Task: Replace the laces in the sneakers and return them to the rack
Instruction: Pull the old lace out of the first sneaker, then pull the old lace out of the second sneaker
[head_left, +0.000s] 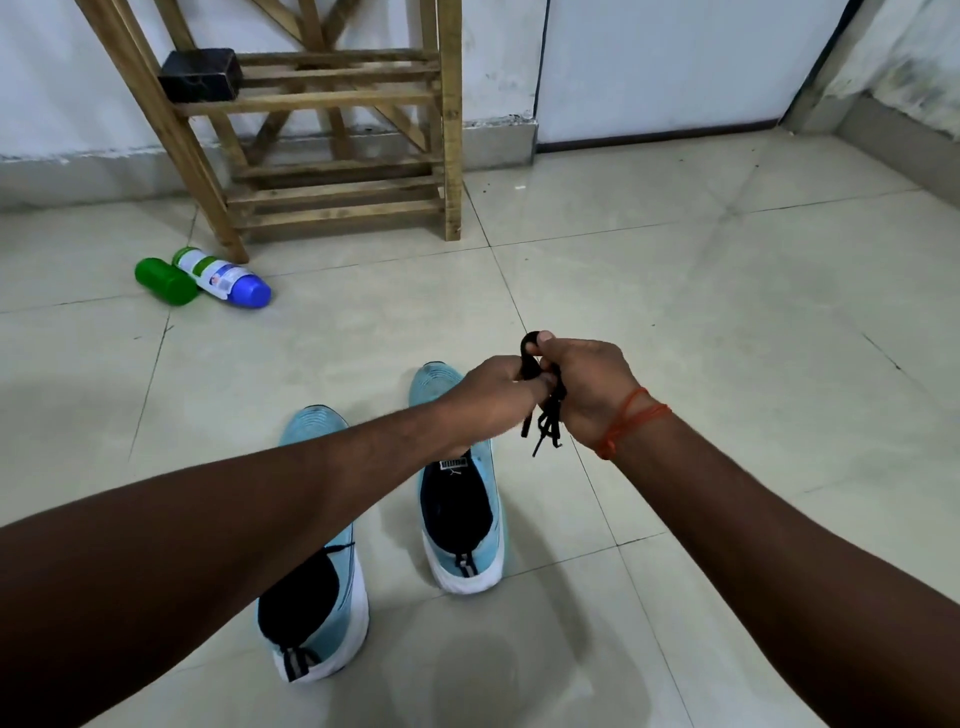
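Note:
Two light-blue sneakers with white soles stand side by side on the tiled floor, toes pointing away from me: the left sneaker (317, 582) and the right sneaker (460, 514). No laces show in their eyelets. My left hand (493, 397) and my right hand (584, 395) meet above the right sneaker's toe, both closed on a bunched black lace (548, 410). A loop of it sticks up by my right thumb and loose ends hang down. A wooden rack (337, 156) stands against the far wall.
A black box (200, 75) sits on the rack's upper shelf. A green bottle (165, 281) and a white bottle with a blue cap (223, 278) lie on the floor by the rack's left leg. A white door (675, 67) is at the back right.

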